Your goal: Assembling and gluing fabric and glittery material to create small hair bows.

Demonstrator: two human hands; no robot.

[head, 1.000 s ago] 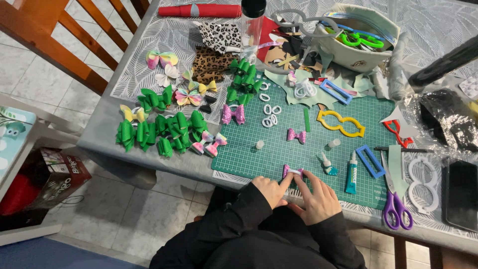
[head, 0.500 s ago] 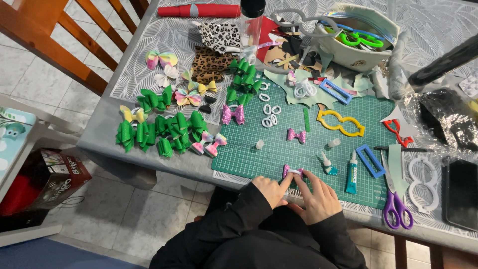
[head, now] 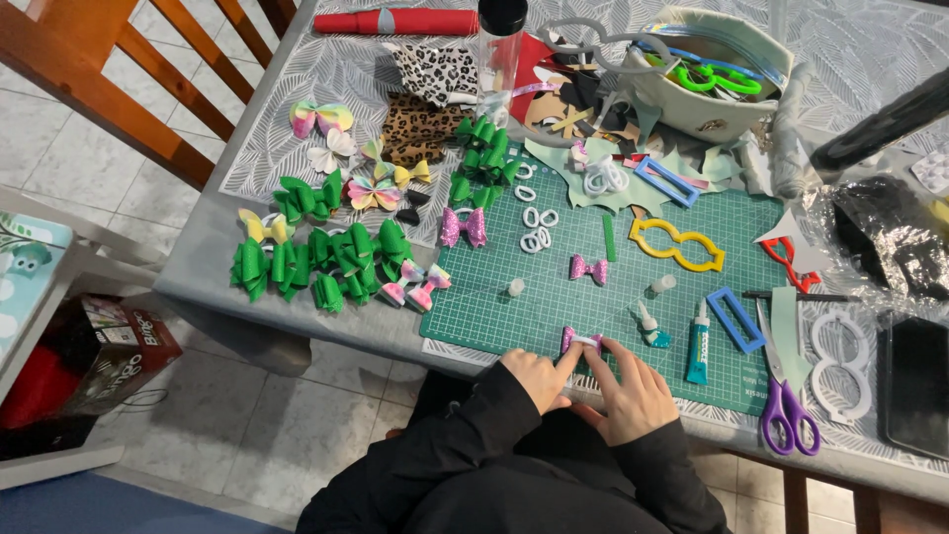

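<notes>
Fingers (head: 571,358) of both hands pinched on pink glitter bow (head: 580,340), wrists low at green cutting mat (head: 494,307).

Quick count of what's on the table: two hands, the left hand (head: 539,378) and the right hand (head: 633,396), both pinching one pink glitter bow (head: 580,340). Two more pink glitter bows sit further up the green cutting mat (head: 514,307), one at (head: 589,268) and one at (head: 463,226). One teal glue tube (head: 698,343), one pair of purple scissors (head: 788,415), one yellow bow template (head: 678,244), two blue rectangle templates (head: 734,318) (head: 668,182). One red roll (head: 395,21) at the far edge. The green bows (head: 316,262) are too bunched up to count exactly, at least ten.
</notes>
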